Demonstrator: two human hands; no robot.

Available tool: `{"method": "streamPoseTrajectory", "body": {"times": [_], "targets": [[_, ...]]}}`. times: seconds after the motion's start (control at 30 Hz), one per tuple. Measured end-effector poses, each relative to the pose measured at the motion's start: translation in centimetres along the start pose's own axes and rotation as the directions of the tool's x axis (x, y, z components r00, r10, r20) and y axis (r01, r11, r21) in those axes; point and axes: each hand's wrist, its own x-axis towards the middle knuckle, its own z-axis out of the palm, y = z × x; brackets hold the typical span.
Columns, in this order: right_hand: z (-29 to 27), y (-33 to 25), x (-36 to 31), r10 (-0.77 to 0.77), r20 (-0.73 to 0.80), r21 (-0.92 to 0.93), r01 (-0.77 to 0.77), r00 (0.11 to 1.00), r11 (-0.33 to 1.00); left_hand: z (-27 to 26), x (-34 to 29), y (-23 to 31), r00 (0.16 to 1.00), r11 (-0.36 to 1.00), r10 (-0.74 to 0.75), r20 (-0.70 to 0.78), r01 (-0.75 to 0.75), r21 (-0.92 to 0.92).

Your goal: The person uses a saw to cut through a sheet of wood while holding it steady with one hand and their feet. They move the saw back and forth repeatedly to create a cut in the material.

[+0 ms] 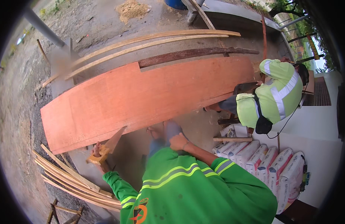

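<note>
My left hand is closed round the wooden handle of a handsaw. The saw's blade slants up to the near edge of a large reddish plywood sheet, at its left part. A long line runs along the sheet close to that edge. Bent at the elbow, my right arm brings my right hand onto my leg, by the knee; its fingers are curled and hold no tool.
A co-worker in a yellow reflective shirt bends over the sheet's right end, beside a dark saw blade. Long timber strips lie beyond the sheet, and more strips at near left. Stacked bags stand right; sawdust lies far off.
</note>
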Motion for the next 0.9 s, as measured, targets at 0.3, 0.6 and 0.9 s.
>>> {"method": "streamPoseTrajectory", "body": {"times": [0.3,0.6,0.9], "targets": [[-2.0,0.4,0.3,0.048,0.079,-0.026,-0.046,0.996,0.999,-1.2,2.3,-2.6,0.997,0.999,0.053,0.057,-0.053,-0.006],[-0.6,1.4,-1.2,0.035,0.126,0.044,-0.041,0.991,0.998,-2.9,4.6,-4.4,0.998,0.994,0.062,0.013,-0.060,-0.091],[-1.1,0.3,-6.9,0.019,0.016,0.258,-0.022,1.000,0.966,2.1,7.2,0.5,0.980,0.952,0.061,0.192,-0.114,0.285]]}}
